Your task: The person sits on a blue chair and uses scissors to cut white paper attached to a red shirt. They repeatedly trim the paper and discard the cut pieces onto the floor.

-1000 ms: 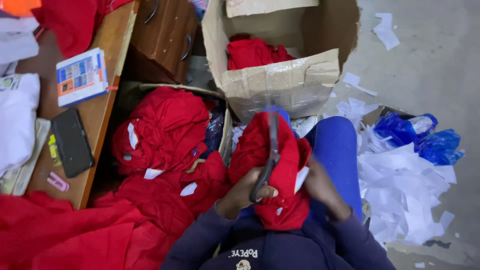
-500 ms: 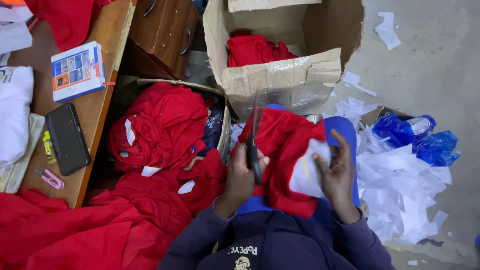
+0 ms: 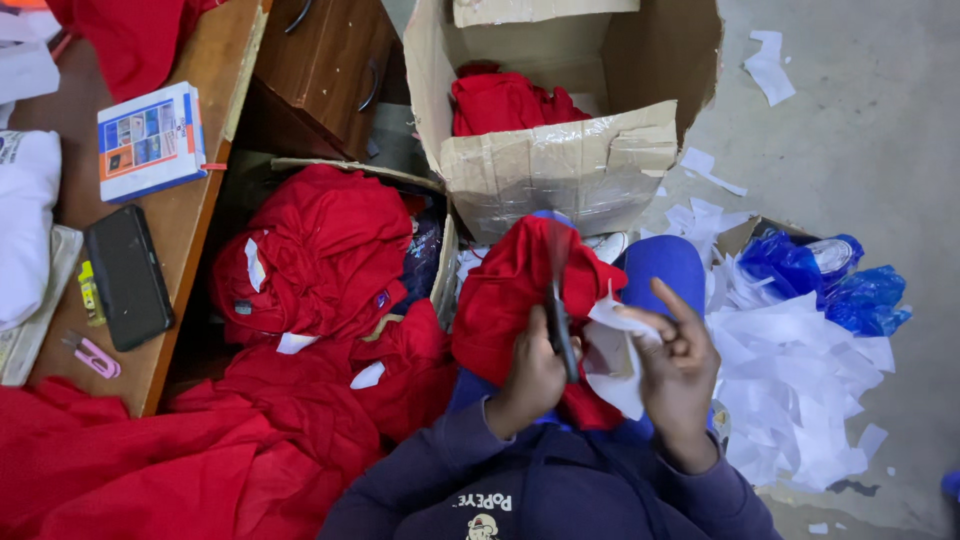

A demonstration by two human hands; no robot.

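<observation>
Red garment point(image 3: 515, 285) lies bunched on the person's lap, just on the near side of the cardboard box point(image 3: 560, 165). The left hand point(image 3: 530, 375) is closed around dark scissors point(image 3: 560, 320) whose long axis points up toward that box. Right beside it, the right hand point(image 3: 680, 365) pinches a white paper piece point(image 3: 615, 355) against the cloth, touching the blades' right side.

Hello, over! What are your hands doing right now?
Left hand shut on scissors. Right hand pinching white paper on red garment in lap. Nothing blocking the hands.
</observation>
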